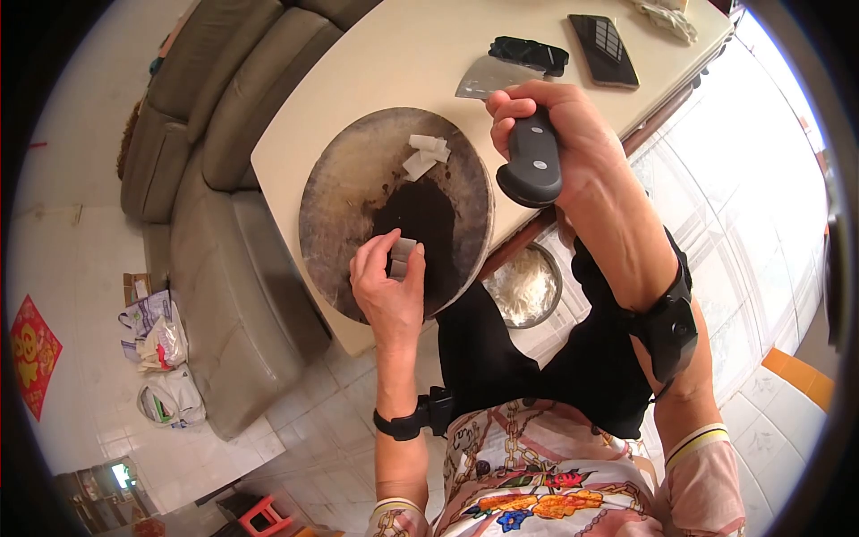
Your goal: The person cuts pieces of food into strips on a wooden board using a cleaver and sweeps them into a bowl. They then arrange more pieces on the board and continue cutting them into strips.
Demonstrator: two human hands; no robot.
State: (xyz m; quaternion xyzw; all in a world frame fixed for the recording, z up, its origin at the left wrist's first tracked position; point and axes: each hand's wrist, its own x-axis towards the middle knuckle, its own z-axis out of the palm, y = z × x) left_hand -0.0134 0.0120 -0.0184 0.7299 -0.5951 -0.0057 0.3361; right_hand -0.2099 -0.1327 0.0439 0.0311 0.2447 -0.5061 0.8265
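My right hand (559, 116) grips the black riveted handle of a cleaver (488, 79), raised above the table. Its broad metal blade points to the left. Below, a round wooden chopping board (335, 192) with a dark stained middle lies on the table. Over its near part, my left hand (389, 282) pinches a small stack of pale white pieces (403, 251) between thumb and fingers. Several similar flat pale pieces (423, 158) lie loose toward the board's far side, apart from both hands.
On the cream table (394, 54) lie a phone (605, 51) and a dark object (542, 55) behind the blade. A round bowl of white shreds (524, 282) stands low beside my legs. A grey leather sofa (237, 268) runs along the left, with bags (165, 345) on the floor.
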